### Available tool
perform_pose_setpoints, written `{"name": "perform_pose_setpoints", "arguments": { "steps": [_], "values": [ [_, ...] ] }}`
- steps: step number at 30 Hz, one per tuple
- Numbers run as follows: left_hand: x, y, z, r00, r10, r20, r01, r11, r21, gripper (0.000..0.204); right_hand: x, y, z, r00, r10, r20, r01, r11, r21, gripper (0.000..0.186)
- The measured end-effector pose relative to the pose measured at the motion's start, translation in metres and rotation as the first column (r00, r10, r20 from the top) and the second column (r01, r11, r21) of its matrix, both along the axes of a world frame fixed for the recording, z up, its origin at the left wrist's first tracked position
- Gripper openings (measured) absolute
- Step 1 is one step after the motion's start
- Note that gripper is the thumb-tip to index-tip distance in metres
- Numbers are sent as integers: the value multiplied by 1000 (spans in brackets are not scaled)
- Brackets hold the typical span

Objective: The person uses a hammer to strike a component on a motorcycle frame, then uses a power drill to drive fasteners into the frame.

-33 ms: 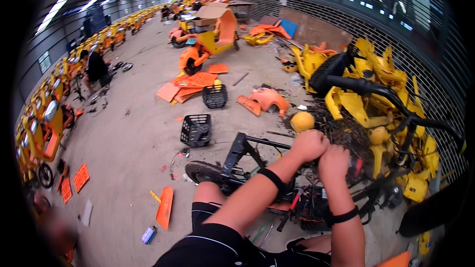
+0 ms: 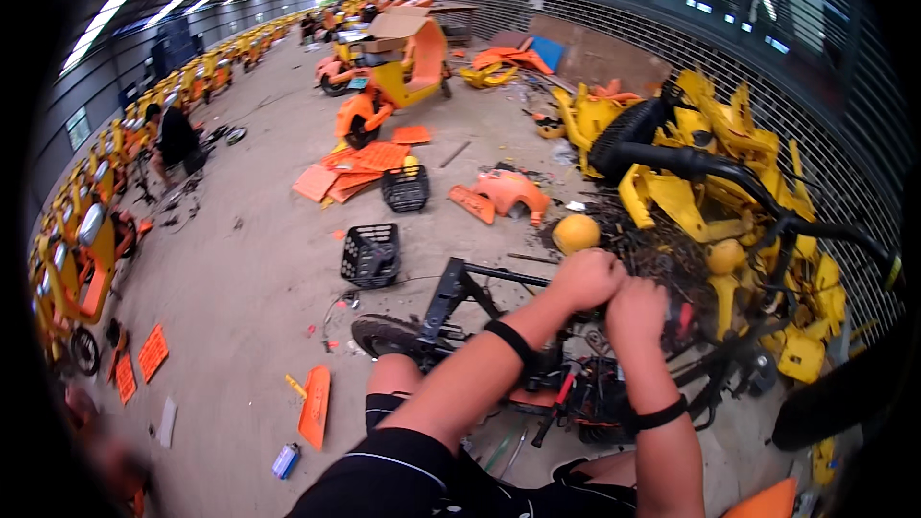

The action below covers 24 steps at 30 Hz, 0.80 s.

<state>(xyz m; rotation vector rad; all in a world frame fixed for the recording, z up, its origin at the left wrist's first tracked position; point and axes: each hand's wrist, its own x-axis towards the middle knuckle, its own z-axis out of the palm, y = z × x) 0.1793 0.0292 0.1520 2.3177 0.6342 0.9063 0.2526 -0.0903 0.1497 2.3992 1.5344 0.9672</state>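
Observation:
My left hand (image 2: 587,278) is closed, and its knuckles almost touch my right hand (image 2: 637,311), which is also closed. Whatever lies in their fingers is hidden or too small to make out. Both hands hover over a stripped black scooter frame (image 2: 449,294) lying in front of me. Its wheel (image 2: 384,334) shows at the left, by my knee. Below my wrists, a red-and-black handled tool (image 2: 564,391) rests across the frame beside tangled wiring. At the right stand black handlebars (image 2: 830,235).
Yellow body panels (image 2: 662,201) and a yellow round part (image 2: 576,233) are heaped against the right wall. Black baskets (image 2: 370,255), orange panels (image 2: 355,173) and an orange-yellow scooter (image 2: 408,77) occupy the floor ahead. A person (image 2: 177,137) crouches at far left near rows of scooters.
The view has shifted slightly, so the surroundings sit a little further left. My two hands stay closed and close together above the frame.

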Motion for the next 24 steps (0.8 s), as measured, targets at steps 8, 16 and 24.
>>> {"name": "perform_pose_setpoints", "arguments": {
  "steps": [8,16,24],
  "values": [
    [-8,19,-22,976,-63,210,134,930,-343,30,-28,12,17,993,-77,90,84,994,-74,15],
    [1,14,-66,830,105,548,280,771,-573,27,-35,6,20,993,-104,56,106,994,-28,13],
    [2,0,-60,830,129,542,179,859,-479,29,-25,-4,15,999,-45,20,45,998,42,9]
  ]
}}
